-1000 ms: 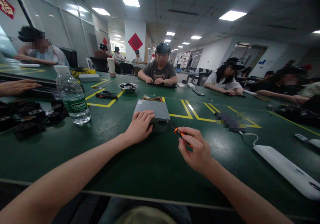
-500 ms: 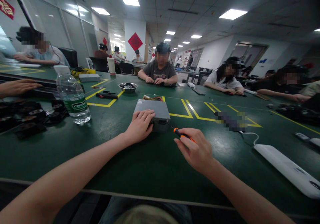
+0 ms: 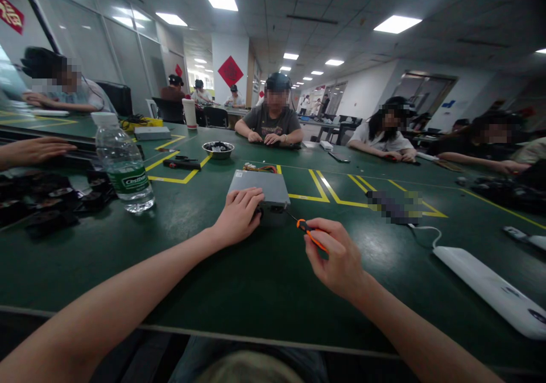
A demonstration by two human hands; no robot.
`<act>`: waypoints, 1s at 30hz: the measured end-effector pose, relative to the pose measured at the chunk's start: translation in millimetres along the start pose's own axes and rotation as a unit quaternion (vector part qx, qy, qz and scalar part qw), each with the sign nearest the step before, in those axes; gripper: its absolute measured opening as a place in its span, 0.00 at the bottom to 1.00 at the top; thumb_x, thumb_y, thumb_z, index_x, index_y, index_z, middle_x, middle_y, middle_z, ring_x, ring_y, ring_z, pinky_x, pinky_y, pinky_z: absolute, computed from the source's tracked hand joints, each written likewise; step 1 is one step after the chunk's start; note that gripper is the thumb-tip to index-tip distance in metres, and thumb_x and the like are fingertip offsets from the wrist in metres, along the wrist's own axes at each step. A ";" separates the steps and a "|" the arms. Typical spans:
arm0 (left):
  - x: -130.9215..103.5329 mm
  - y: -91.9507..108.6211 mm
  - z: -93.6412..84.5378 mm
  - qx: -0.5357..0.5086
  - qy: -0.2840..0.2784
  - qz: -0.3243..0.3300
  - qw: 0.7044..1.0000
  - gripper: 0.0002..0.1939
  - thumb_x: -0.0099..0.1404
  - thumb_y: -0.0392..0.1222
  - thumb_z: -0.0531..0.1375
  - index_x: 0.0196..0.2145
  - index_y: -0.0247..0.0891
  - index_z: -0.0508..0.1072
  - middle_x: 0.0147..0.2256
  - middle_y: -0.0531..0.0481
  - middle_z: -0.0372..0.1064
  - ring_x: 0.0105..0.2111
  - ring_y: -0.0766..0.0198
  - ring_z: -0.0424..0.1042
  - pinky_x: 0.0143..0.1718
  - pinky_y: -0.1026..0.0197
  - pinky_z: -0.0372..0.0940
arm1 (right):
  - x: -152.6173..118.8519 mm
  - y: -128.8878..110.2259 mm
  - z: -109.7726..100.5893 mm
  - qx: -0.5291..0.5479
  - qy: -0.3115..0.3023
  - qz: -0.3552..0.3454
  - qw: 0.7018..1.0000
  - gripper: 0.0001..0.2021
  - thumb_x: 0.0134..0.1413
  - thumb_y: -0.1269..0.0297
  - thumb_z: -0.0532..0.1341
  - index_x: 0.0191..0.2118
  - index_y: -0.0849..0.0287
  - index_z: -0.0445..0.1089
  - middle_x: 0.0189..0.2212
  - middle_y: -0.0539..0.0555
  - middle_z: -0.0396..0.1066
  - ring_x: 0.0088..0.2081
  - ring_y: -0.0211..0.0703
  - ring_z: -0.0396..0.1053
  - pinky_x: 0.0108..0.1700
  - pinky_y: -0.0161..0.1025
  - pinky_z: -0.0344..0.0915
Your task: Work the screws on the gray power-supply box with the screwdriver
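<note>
A grey metal computer power supply (image 3: 267, 185) lies on the green table, its bundle of coloured wires (image 3: 261, 168) at the far side. My left hand (image 3: 241, 215) grips its near left corner, fingers over the top and thumb down the front face. In my right hand (image 3: 336, 255) is a screwdriver (image 3: 313, 238) with an orange and black handle, pinched between thumb and fingers. Its thin shaft points at the supply's near right corner, by the socket. Whether the tip sits in a screw is too small to tell.
Left of the supply stands a water bottle (image 3: 128, 167), with black parts (image 3: 51, 201) behind it. A metal bowl (image 3: 218, 149) and a black and red tool (image 3: 182, 164) lie farther back. To the right is a white power bank (image 3: 486, 289) with a cable. Co-workers sit around the table.
The fingers of my right hand have shifted on the screwdriver handle, which looks turned, with more orange showing. My left hand and the power supply stay in place.
</note>
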State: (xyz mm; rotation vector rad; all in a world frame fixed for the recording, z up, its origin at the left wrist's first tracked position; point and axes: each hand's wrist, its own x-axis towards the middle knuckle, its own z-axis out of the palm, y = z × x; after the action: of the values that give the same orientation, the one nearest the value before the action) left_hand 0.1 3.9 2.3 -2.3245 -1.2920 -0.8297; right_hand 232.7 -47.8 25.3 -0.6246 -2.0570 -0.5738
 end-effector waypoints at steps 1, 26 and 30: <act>0.1 0.2 -0.4 0.000 0.000 0.000 1.000 0.19 0.62 0.37 0.51 0.52 0.38 0.60 0.55 0.43 0.60 0.56 0.55 0.57 0.52 0.50 0.50 | -0.3 -0.2 0.4 0.010 0.004 0.007 1.000 0.09 0.51 0.76 0.56 0.38 0.58 0.61 0.38 0.58 0.67 0.40 0.41 0.68 0.37 0.38 0.71; -0.3 0.3 -0.7 0.007 -0.001 0.003 1.000 0.19 0.62 0.37 0.52 0.52 0.36 0.60 0.55 0.43 0.60 0.55 0.54 0.57 0.52 0.50 0.50 | -4.3 -1.9 3.2 -0.022 -0.014 -0.011 1.000 0.10 0.50 0.76 0.57 0.39 0.57 0.63 0.38 0.56 0.68 0.39 0.41 0.67 0.39 0.39 0.69; -0.2 0.2 -1.0 0.007 -0.005 0.001 1.000 0.19 0.62 0.37 0.52 0.52 0.37 0.60 0.55 0.43 0.60 0.56 0.54 0.57 0.53 0.49 0.50 | -4.0 -3.4 4.3 -0.005 -0.016 0.002 1.000 0.07 0.51 0.75 0.57 0.36 0.58 0.64 0.38 0.57 0.67 0.40 0.42 0.67 0.38 0.38 0.70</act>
State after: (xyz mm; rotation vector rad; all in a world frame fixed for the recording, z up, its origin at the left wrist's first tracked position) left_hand -0.1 3.2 3.0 -2.3223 -1.2952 -0.8057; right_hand 229.9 -48.6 19.2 -0.6463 -2.0834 -0.5761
